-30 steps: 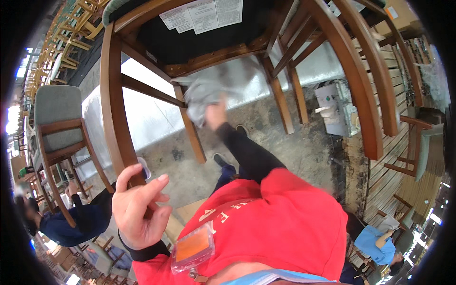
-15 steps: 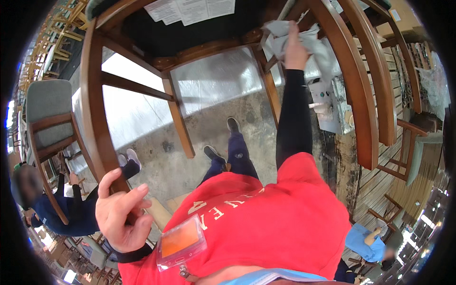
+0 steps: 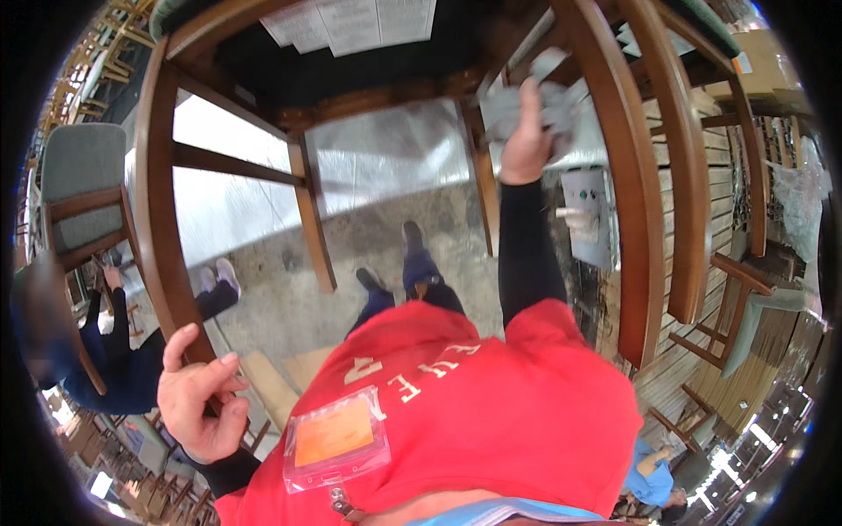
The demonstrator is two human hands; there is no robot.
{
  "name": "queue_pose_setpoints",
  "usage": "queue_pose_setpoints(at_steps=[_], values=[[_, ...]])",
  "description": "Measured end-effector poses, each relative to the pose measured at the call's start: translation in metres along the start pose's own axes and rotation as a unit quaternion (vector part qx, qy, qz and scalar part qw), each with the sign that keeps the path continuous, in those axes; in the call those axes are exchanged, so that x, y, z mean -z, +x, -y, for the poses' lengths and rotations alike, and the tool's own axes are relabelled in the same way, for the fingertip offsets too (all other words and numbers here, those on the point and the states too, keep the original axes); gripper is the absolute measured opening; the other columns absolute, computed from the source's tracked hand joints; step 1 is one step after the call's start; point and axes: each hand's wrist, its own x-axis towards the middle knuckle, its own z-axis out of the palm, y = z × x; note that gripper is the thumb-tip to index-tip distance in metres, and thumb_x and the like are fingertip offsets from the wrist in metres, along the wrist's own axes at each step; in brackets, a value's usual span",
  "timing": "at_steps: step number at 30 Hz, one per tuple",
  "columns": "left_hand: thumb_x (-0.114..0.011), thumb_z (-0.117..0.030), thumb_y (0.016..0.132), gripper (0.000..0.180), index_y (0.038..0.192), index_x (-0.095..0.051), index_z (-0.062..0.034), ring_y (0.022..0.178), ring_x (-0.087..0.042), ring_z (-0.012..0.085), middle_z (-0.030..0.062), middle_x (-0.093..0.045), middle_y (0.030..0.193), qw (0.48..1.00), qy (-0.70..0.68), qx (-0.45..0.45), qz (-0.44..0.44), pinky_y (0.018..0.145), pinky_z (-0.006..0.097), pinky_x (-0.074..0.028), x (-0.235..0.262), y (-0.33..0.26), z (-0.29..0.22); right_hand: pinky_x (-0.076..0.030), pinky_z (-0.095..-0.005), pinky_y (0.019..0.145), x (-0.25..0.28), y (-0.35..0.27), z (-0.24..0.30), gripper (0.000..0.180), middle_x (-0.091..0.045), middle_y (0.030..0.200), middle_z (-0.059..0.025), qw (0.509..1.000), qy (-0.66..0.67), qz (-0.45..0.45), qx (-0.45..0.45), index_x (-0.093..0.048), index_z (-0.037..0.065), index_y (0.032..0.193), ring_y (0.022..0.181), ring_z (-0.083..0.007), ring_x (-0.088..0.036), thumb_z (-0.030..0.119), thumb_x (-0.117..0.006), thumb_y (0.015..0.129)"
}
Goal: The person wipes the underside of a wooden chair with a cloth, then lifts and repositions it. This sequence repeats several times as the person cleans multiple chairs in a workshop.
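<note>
A wooden chair (image 3: pixel 156 202) with brown legs and a dark underside is upturned in front of me. White printed sheets (image 3: pixel 381 22) are on that underside. My right hand (image 3: pixel 524 156) grips a crumpled grey-white cloth (image 3: pixel 561 110) by the chair's right-hand frame; motion blurs the cloth. Whether the cloth touches the wood, I cannot tell. My left hand (image 3: pixel 203 399) is beside the end of the chair's left leg, fingers apart and partly bent, holding nothing that I can see.
To the left, a person in dark clothes (image 3: pixel 132 373) is beside a grey-backed chair (image 3: pixel 83 167). More wooden chair legs (image 3: pixel 680 175) rise close on my right, near a grey control box (image 3: pixel 586 215). Silvery sheeting (image 3: pixel 386 158) lies beyond the chair. Farther right, someone wears a blue shirt (image 3: pixel 649 478).
My right hand and the cloth have moved a little toward me and left. My left hand keeps its shape beside the leg. The whole view has shifted slightly.
</note>
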Motion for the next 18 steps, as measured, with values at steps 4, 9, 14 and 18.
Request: queue_pose_setpoints(at_steps=[4,9,14,18], values=[[-0.064,-0.018,0.086,0.026,0.106,-0.067,-0.0012,0.051,-0.059,0.0141,0.0020,-0.062,0.057,0.999,-0.031,0.001,0.007,0.110,0.054,-0.038,0.005,-0.010,0.002,-0.049,-0.0370,0.079,0.051,0.065,0.024,0.033,-0.072,0.098,-0.0083,0.902,0.305,0.104,-0.285,-0.073,0.003,0.091,0.089,-0.0216,-0.066,0.036,-0.068,0.097],[-0.059,-0.005,0.080,0.030,0.108,-0.066,-0.0025,0.058,-0.063,0.0147,0.0033,-0.064,0.060,0.999,-0.015,0.005,0.043,0.112,0.054,-0.036,0.010,-0.008,0.004,-0.045,-0.0398,0.099,-0.010,0.010,-0.020,0.043,-0.067,0.119,-0.0129,0.864,0.303,0.194,-0.353,-0.067,0.004,0.115,0.110,-0.0255,-0.061,0.044,-0.062,0.098],[-0.056,0.004,0.068,0.037,0.102,-0.068,-0.0014,0.061,-0.064,0.0172,0.0046,-0.064,0.062,1.000,-0.015,0.015,-0.001,0.110,0.056,-0.039,0.005,-0.003,0.003,-0.035,-0.0499,0.114,-0.053,-0.065,-0.024,0.050,-0.055,0.141,-0.0095,0.892,0.080,0.265,-0.359,-0.051,0.008,0.141,0.129,-0.0291,-0.050,0.039,-0.046,0.102],[-0.057,0.004,0.067,0.031,0.096,-0.070,-0.0003,0.057,-0.064,0.0169,0.0048,-0.063,0.060,0.999,-0.028,0.017,-0.036,0.110,0.055,-0.040,0.002,-0.004,-0.003,-0.036,-0.0507,0.115,-0.049,-0.034,-0.002,0.049,-0.053,0.144,-0.0160,0.963,0.018,0.122,-0.238,-0.045,0.013,0.149,0.130,-0.0330,-0.051,0.023,-0.047,0.100]])
